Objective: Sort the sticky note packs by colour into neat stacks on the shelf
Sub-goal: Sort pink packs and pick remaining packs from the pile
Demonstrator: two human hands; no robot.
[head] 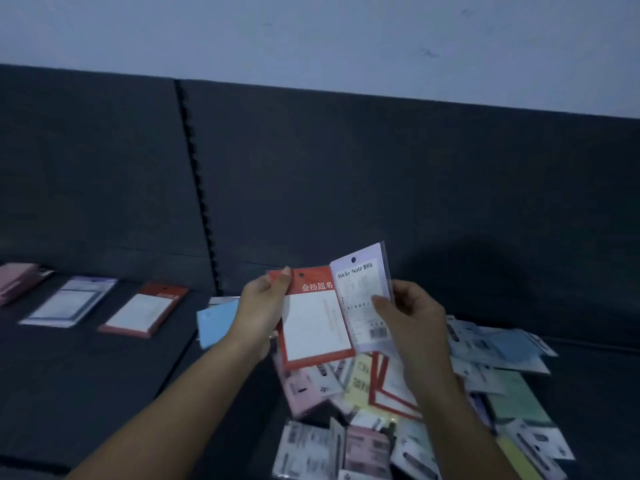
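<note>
My left hand [258, 315] grips a red-bordered sticky note pack [317, 327] by its upper left corner, thumb on the red header. My right hand [414, 322] holds a pale lilac pack [363, 299] labelled "Sticky Note", back side facing me, next to the red one. Both packs hover above a loose pile of mixed packs [408, 410] in pink, yellow, red, blue and green. On the dark surface to the left lie a red pack [143, 311], a lilac-blue pack [71, 303], a pink stack [15, 282] and a light blue pack [216, 323].
The packs lie on a dark grey padded surface [86, 375] with a seam running down it. A dark upright panel [381, 174] rises behind, with a pale wall above. The lighting is dim.
</note>
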